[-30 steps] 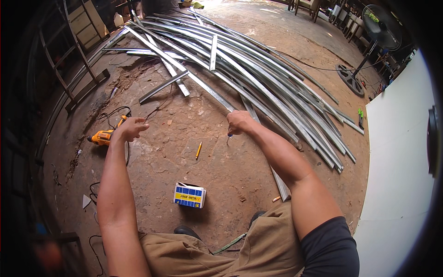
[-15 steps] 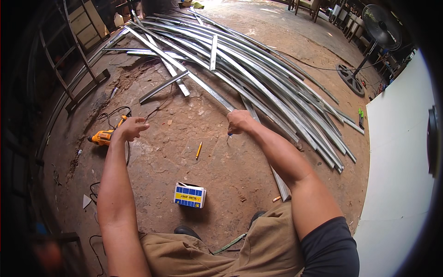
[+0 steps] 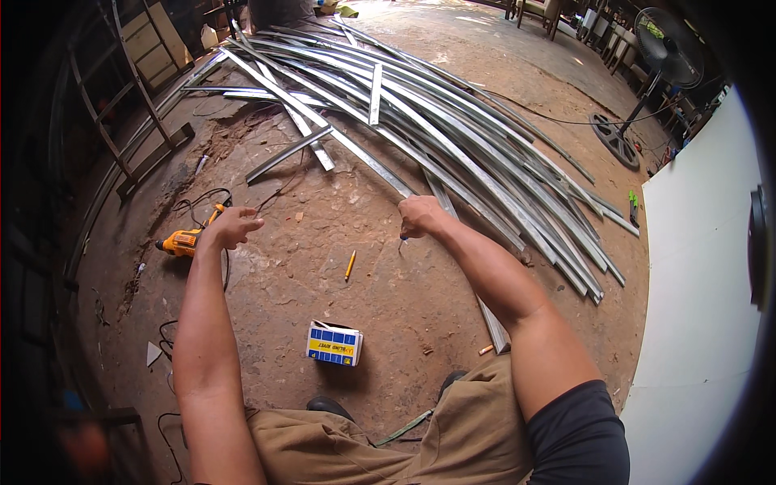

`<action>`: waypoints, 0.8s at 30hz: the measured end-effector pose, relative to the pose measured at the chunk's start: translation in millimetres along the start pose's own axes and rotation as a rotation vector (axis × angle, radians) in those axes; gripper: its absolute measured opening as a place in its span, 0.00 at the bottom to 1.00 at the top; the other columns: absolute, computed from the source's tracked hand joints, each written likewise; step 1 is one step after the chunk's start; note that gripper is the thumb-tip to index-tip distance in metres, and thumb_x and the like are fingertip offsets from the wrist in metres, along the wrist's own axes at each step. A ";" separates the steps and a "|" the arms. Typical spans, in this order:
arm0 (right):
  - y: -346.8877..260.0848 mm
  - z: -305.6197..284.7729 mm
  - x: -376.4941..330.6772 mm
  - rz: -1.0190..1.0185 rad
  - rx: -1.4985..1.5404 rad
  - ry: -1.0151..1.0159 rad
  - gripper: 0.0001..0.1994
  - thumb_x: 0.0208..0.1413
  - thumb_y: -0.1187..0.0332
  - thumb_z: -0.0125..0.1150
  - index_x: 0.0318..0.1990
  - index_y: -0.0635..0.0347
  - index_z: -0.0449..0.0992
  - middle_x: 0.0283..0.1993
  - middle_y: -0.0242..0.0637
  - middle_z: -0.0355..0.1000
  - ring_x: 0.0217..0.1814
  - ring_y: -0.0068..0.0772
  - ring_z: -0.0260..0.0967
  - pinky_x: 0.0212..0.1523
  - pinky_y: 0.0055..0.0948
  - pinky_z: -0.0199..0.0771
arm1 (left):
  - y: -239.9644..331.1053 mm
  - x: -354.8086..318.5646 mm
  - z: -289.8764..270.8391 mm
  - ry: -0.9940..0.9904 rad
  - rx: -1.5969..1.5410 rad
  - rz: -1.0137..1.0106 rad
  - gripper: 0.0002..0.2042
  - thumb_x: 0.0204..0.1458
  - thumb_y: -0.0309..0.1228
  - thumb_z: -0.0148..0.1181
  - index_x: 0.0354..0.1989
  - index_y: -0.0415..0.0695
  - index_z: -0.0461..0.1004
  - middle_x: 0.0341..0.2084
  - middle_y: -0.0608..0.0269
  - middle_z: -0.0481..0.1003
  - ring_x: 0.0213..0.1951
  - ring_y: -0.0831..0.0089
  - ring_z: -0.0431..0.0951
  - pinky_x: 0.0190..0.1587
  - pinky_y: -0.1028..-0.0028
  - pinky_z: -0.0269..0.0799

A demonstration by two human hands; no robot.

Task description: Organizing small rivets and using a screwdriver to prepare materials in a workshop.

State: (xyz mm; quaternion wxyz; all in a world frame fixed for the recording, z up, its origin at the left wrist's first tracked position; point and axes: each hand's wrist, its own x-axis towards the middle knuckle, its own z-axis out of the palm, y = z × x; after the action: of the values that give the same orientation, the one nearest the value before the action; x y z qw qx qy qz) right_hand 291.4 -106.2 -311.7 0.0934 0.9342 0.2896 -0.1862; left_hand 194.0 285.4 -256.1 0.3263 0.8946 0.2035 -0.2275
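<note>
Over the dirt floor (image 3: 380,275), the left hand (image 3: 230,226) stretches out, fingers loosely spread and holding nothing, just beside the orange drill (image 3: 184,240). Right hand (image 3: 422,217) is curled around a small thin tool, its tip pointing down near the yellow pencil (image 3: 350,264). A small blue-and-yellow box (image 3: 334,343) sits closed by the knees; its contents cannot be seen.

A bare, reddish-brown dirt floor (image 3: 380,283) carries everything. A large heap of long grey metal channels (image 3: 453,137) lies across its far side, fanning from upper left to right. Nearer, a yellow pencil (image 3: 350,264) lies alone on the dirt. To the left rests a yellow and orange power drill (image 3: 184,240) with its black cable (image 3: 202,196) looped beside it. A small blue, yellow and white box (image 3: 334,343) sits closest
</note>
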 end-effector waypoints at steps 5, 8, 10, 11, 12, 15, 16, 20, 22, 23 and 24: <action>-3.8 -3.7 -3.4 0.013 -0.015 -0.035 0.14 0.46 0.60 0.63 0.38 0.54 0.83 0.45 0.37 0.80 0.49 0.39 0.78 0.42 0.36 0.80 | -3.4 1.8 -1.2 0.002 -0.016 -0.007 0.34 0.54 0.47 0.64 0.67 0.47 0.62 0.51 0.54 0.76 0.40 0.65 0.79 0.37 0.65 0.74; -2.6 -2.7 -3.1 0.004 -0.006 -0.033 0.13 0.45 0.61 0.63 0.38 0.54 0.83 0.44 0.37 0.80 0.48 0.39 0.78 0.41 0.36 0.80 | -2.3 0.7 -1.6 -0.003 -0.008 -0.006 0.35 0.54 0.47 0.64 0.68 0.47 0.62 0.51 0.54 0.75 0.40 0.65 0.79 0.37 0.65 0.74; -0.8 1.7 0.1 0.004 -0.020 -0.030 0.13 0.45 0.61 0.64 0.37 0.55 0.83 0.44 0.38 0.80 0.47 0.39 0.78 0.40 0.36 0.80 | -3.1 2.5 -1.8 -0.017 -0.016 0.005 0.34 0.54 0.47 0.64 0.68 0.47 0.61 0.52 0.53 0.75 0.40 0.64 0.79 0.38 0.63 0.74; -0.2 2.4 0.8 0.004 -0.021 -0.030 0.13 0.45 0.61 0.64 0.37 0.55 0.83 0.44 0.38 0.80 0.47 0.39 0.78 0.40 0.36 0.80 | -2.4 1.2 -1.6 -0.016 -0.016 0.005 0.34 0.54 0.47 0.64 0.68 0.47 0.61 0.52 0.53 0.75 0.40 0.64 0.79 0.38 0.63 0.74; 0.9 3.2 1.1 -0.008 -0.017 -0.008 0.13 0.45 0.61 0.64 0.37 0.55 0.83 0.43 0.38 0.80 0.47 0.39 0.78 0.40 0.37 0.80 | -1.0 -0.9 -1.2 -0.011 -0.014 0.003 0.35 0.54 0.47 0.64 0.68 0.47 0.61 0.52 0.54 0.75 0.40 0.64 0.79 0.38 0.63 0.74; 2.4 6.4 1.9 -0.013 -0.016 0.012 0.13 0.45 0.61 0.64 0.37 0.56 0.83 0.43 0.39 0.80 0.46 0.40 0.79 0.39 0.37 0.81 | -3.5 0.6 -2.4 -0.012 -0.028 0.009 0.35 0.54 0.47 0.64 0.68 0.47 0.61 0.52 0.53 0.75 0.40 0.63 0.79 0.38 0.64 0.74; 2.8 7.4 2.3 -0.005 -0.019 0.009 0.13 0.45 0.62 0.64 0.37 0.56 0.83 0.43 0.39 0.80 0.46 0.40 0.79 0.39 0.37 0.81 | -4.8 1.8 -2.9 -0.019 -0.044 0.018 0.35 0.54 0.47 0.64 0.68 0.46 0.61 0.53 0.53 0.75 0.41 0.62 0.79 0.38 0.63 0.74; -2.3 1.3 -1.2 -0.011 -0.032 -0.012 0.13 0.45 0.62 0.63 0.37 0.56 0.83 0.43 0.38 0.80 0.46 0.40 0.79 0.39 0.37 0.81 | -9.5 2.6 -4.2 -0.019 -0.052 0.012 0.35 0.54 0.47 0.64 0.68 0.46 0.61 0.54 0.52 0.74 0.42 0.61 0.79 0.39 0.63 0.74; -5.1 -2.0 -3.9 -0.016 -0.029 -0.044 0.13 0.46 0.61 0.63 0.38 0.55 0.83 0.43 0.38 0.80 0.47 0.39 0.78 0.39 0.36 0.80 | -11.9 2.9 -6.0 -0.039 -0.064 0.024 0.34 0.55 0.47 0.64 0.68 0.46 0.61 0.55 0.51 0.74 0.43 0.58 0.80 0.40 0.62 0.75; -4.3 -1.4 -3.7 -0.013 -0.029 -0.044 0.13 0.46 0.61 0.63 0.38 0.55 0.83 0.43 0.38 0.80 0.47 0.39 0.78 0.39 0.36 0.80 | -8.4 1.4 -5.1 -0.041 -0.064 0.027 0.34 0.55 0.47 0.64 0.68 0.46 0.61 0.55 0.51 0.74 0.43 0.58 0.80 0.40 0.62 0.75; -4.0 -0.8 -3.2 -0.010 -0.035 -0.042 0.13 0.46 0.61 0.63 0.38 0.55 0.83 0.43 0.37 0.80 0.47 0.39 0.78 0.39 0.36 0.80 | -3.9 -1.3 -3.9 -0.032 -0.057 0.023 0.34 0.55 0.47 0.63 0.68 0.46 0.61 0.55 0.51 0.74 0.43 0.58 0.80 0.40 0.62 0.75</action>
State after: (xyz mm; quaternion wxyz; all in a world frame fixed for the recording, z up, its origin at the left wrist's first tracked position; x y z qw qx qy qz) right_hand 286.9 -104.3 -310.0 0.1148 0.9269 0.2952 -0.2013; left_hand 192.0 290.5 -254.6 0.3574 0.8835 0.1942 -0.2322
